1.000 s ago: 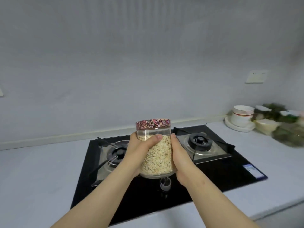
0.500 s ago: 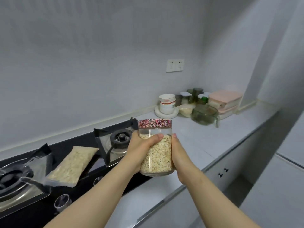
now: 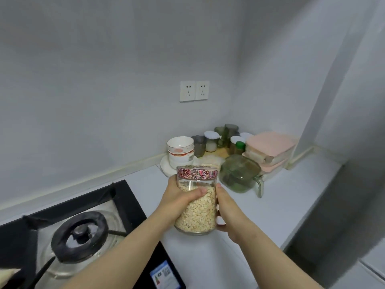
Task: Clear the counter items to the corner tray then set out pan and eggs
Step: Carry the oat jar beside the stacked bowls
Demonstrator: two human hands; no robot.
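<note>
A glass jar of oats (image 3: 198,213) with a flowered pink lid is held upright above the white counter (image 3: 281,209), to the right of the stove. My left hand (image 3: 177,197) grips its left side with the thumb across the front. My right hand (image 3: 226,207) grips its right side. In the far corner stands a wooden tray (image 3: 221,152), mostly hidden by several small jars and bottles on it. No pan or eggs are in view.
A black gas stove (image 3: 125,205) with a burner lies at lower left. Stacked white bowls (image 3: 180,152) on a plate, a green glass lidded pot (image 3: 239,174) and stacked pink-lidded boxes (image 3: 270,149) crowd the corner. A double wall socket (image 3: 194,91) is above.
The view has swung right, from the stove towards the corner. Both hands have carried the jar of oats rightward, off the stove and nearer the corner items.
</note>
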